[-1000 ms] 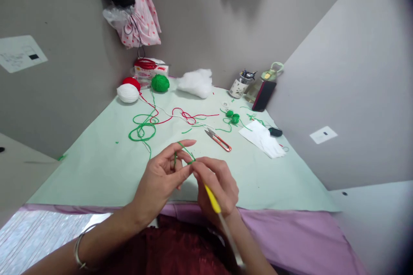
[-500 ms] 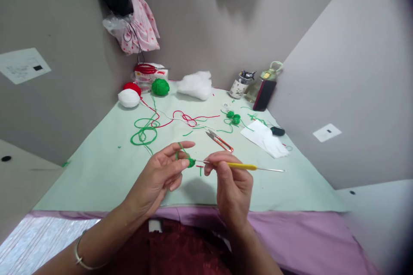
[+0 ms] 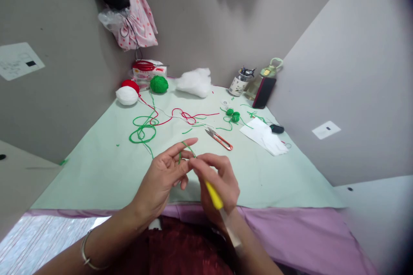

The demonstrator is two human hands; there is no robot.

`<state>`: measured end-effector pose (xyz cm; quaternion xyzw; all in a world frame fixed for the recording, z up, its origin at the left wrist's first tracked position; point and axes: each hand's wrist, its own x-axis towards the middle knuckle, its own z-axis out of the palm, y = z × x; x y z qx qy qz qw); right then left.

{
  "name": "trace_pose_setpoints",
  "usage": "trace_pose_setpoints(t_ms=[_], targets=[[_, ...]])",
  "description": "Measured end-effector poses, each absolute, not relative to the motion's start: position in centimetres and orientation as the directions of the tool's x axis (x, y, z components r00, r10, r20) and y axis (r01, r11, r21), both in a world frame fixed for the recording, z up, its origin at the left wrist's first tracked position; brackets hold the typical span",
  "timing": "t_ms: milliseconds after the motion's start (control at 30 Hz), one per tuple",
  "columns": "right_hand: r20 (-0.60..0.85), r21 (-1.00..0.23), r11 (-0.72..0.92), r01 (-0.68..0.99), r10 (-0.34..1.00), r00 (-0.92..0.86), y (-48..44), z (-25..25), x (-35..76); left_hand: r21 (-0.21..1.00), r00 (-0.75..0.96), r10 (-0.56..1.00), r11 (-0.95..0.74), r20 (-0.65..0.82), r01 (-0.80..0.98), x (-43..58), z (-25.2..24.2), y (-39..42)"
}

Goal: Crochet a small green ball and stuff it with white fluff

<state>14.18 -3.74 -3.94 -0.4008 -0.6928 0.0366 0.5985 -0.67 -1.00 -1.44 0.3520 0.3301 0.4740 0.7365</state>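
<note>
My left hand (image 3: pixel 161 176) is above the near part of the table, its index finger stretched out with green yarn (image 3: pixel 191 149) looped over it. Thumb and fingers pinch at the small green crochet piece, which the fingertips now hide. My right hand (image 3: pixel 222 180) grips a crochet hook (image 3: pixel 213 194) by its yellow handle, fingertips touching those of the left. The hook's back end points down toward me, blurred by motion; its working tip is hidden. Just beyond the hands lie orange-handled thread snips (image 3: pixel 222 141), and loose green yarn coils (image 3: pixel 142 131) are at the left.
At the back left sit a white yarn ball (image 3: pixel 127 96), a red one (image 3: pixel 130 85) and a green one (image 3: pixel 159 84). White stuffing (image 3: pixel 194 82) is at the back. To the right are small green crochet balls (image 3: pixel 235 117), white paper (image 3: pixel 264 136), a pen cup (image 3: pixel 238 84) and a phone (image 3: pixel 264 93).
My right hand has moved left against the left fingertips and turned, swinging the hook's back end from pointing right to pointing down toward me. The green crochet piece has become hidden.
</note>
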Motion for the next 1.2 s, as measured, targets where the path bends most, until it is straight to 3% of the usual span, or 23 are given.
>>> trace_pose_setpoints(t_ms=[33, 100, 200, 267, 433, 633, 733, 833, 933, 1033, 1100, 1200], targets=[[0.821, -0.481, 0.684, 0.548, 0.571, 0.008, -3.8, -4.1, 14.3, 0.798, 0.379, 0.908, 0.358, -0.176, -0.485, -0.7, -1.5, -0.9], [0.8, -0.536, 0.674, 0.509, 0.598, 0.05, -3.7, -4.0, 14.7, 0.73, 0.46, 0.862, 0.453, -0.212, -0.511, -1.0, -1.6, -0.6], [0.634, -0.773, 0.607, 0.185, 0.744, 0.211, -3.3, -3.4, 15.1, 0.712, 0.465, 0.861, 0.458, -0.206, -0.532, -1.3, -1.4, -0.3], [0.534, -0.837, 0.548, -0.003, 0.818, 0.215, -3.1, -3.0, 15.1, 0.766, 0.435, 0.885, 0.392, -0.164, -0.509, -1.2, -1.3, -0.4], [0.44, -0.889, 0.455, -0.053, 0.881, 0.174, -3.0, -3.2, 14.8, 0.866, 0.401, 0.911, 0.271, -0.091, -0.419, -1.0, -1.6, -1.0], [0.308, -0.889, 0.343, -0.302, 0.938, 0.16, -2.9, -3.1, 15.1, 0.892, 0.399, 0.912, 0.26, -0.1, -0.371, -1.5, -1.8, -0.9], [0.346, -0.896, 0.375, -0.237, 0.925, 0.157, -3.2, -2.8, 15.3, 0.911, 0.375, 0.92, 0.247, -0.114, -0.33, -1.7, -1.9, -1.0], [0.518, -0.855, 0.514, 0.067, 0.844, 0.142, -3.9, -3.1, 15.4, 0.943, 0.32, 0.944, 0.176, -0.08, -0.284, -1.6, -2.0, -1.3], [0.744, -0.601, 0.674, 0.429, 0.668, -0.006, -4.2, -4.1, 15.3, 0.963, 0.232, 0.971, 0.109, -0.051, -0.246, -1.1, -1.9, -1.7], [0.843, -0.356, 0.692, 0.628, 0.528, -0.104, -4.2, -5.0, 15.0, 0.903, 0.283, 0.951, 0.229, -0.127, -0.363, -0.8, -1.8, -1.7], [0.836, -0.408, 0.675, 0.615, 0.547, -0.045, -4.1, -5.1, 15.0, 0.804, 0.397, 0.894, 0.388, -0.209, -0.451, -0.9, -1.7, -1.3], [0.691, -0.712, 0.618, 0.333, 0.701, 0.178, -3.9, -4.1, 15.1, 0.711, 0.471, 0.847, 0.487, -0.245, -0.507, -1.2, -1.5, -0.7]])
